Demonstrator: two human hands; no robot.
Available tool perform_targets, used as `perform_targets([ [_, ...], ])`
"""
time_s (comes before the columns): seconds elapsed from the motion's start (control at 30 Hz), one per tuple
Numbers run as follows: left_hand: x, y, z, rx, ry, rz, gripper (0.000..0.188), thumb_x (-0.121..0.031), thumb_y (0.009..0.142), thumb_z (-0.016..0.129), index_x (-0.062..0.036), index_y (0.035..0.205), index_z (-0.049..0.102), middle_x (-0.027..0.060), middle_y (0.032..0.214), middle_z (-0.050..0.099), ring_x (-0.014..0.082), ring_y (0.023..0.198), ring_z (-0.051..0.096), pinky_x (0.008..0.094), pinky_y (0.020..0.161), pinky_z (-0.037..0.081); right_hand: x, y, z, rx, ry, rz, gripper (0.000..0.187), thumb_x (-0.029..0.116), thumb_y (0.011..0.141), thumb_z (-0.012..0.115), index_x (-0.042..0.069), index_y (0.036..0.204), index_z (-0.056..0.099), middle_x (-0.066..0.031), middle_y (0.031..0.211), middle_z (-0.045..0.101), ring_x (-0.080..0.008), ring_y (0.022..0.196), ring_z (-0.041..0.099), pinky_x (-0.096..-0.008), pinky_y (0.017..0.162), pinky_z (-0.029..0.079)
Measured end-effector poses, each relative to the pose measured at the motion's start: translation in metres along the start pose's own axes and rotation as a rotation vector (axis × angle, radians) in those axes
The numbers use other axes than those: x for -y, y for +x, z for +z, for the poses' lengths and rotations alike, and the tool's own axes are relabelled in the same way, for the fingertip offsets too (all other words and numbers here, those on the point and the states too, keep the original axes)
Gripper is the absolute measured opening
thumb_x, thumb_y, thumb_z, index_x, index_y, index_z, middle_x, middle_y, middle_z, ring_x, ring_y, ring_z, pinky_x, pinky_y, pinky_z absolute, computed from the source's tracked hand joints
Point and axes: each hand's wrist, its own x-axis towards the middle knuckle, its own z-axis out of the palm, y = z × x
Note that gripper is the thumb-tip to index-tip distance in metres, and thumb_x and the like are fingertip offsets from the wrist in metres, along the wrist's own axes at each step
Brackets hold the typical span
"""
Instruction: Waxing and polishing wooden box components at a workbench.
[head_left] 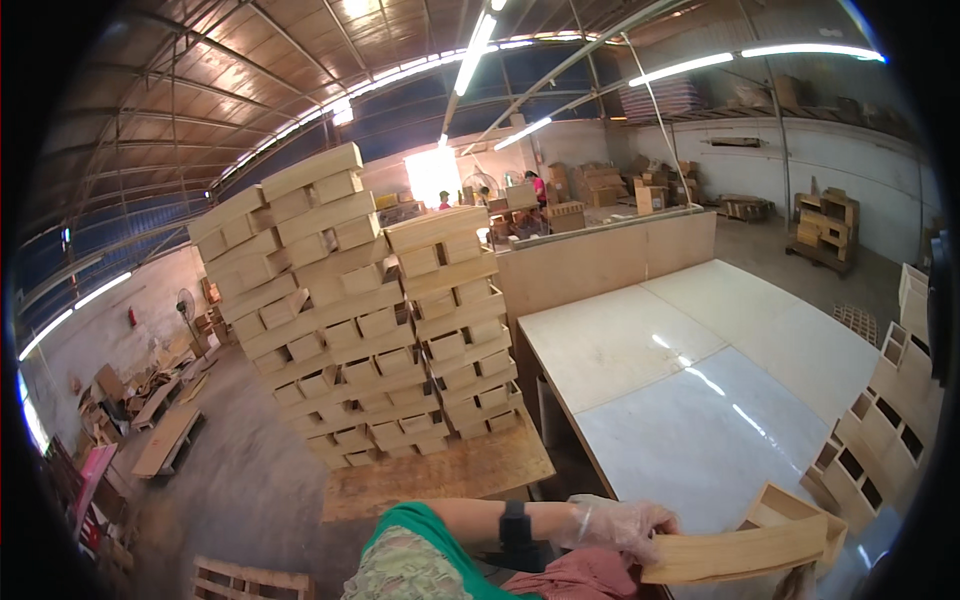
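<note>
At the lower right is a light wooden box (pixel 740 553), low and long, with its inside showing at the far end. My left hand (pixel 622 525), in a clear thin plastic glove, closes its fingers round the box's left end. A dark band circles that wrist. Under the box's right part, at the picture's lower rim, a small blurred patch seems to be my right hand (pixel 797 582); its fingers are hidden. The box is held over the near edge of a large white-topped table (pixel 690 400).
Left of the table, a tall stack of similar wooden boxes (pixel 340 290) rises from a wooden board (pixel 470 468). More boxes (pixel 868 450) are piled at the right. A plywood panel (pixel 610 245) borders the table's far side. A pallet (pixel 250 580) lies at lower left. People work far back.
</note>
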Motion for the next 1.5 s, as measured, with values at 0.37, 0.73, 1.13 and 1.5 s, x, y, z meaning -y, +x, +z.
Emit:
perform_targets([
  [0.37,-0.149,-0.165,-0.177,-1.138,0.816,0.155,0.027,-0.009,0.087,0.066,-0.0052,0.113,0.058,0.0016,0.094,0.064,0.0071,0.077,0.061,0.0218,0.062,0.052,0.038,0.035,0.075,0.322,-0.145,-0.248,0.033,0.016,0.091,0.056,0.002,0.12,0.06,-0.0215,0.104,0.065,-0.0347,0.096,0.063,-0.0395,0.083,0.051],
  [0.73,-0.212,-0.254,-0.457,-1.442,2.278,-0.6,0.034,-0.02,0.082,0.063,-0.0021,0.112,0.06,0.0161,0.103,0.067,0.028,0.108,0.06,0.0359,0.099,0.044,0.096,0.066,0.158,0.494,-0.294,-0.535,0.036,0.012,0.087,0.059,0.006,0.122,0.059,-0.0154,0.102,0.067,-0.0342,0.094,0.062,-0.0445,0.083,0.05],
  [1.13,-0.221,-0.227,-0.545,-1.779,1.716,-0.813,0.026,-0.013,0.084,0.06,-0.0023,0.108,0.061,0.0203,0.111,0.064,0.0318,0.106,0.062,0.0376,0.089,0.051,0.089,0.067,0.228,0.604,-0.077,-0.265,0.035,0.006,0.084,0.063,0.011,0.119,0.063,-0.0108,0.092,0.068,-0.0258,0.073,0.064,-0.0375,0.062,0.052],
  [1.5,-0.139,-0.129,-0.478,-1.351,2.011,-0.148,0.037,-0.017,0.081,0.054,0.0105,0.104,0.061,0.0238,0.119,0.057,0.0338,0.106,0.057,0.0445,0.085,0.048,0.072,0.04,0.18,0.521,-0.129,-0.34,0.032,0.011,0.087,0.063,0.01,0.118,0.064,-0.0146,0.085,0.066,-0.0298,0.068,0.063,-0.0405,0.059,0.051],
])
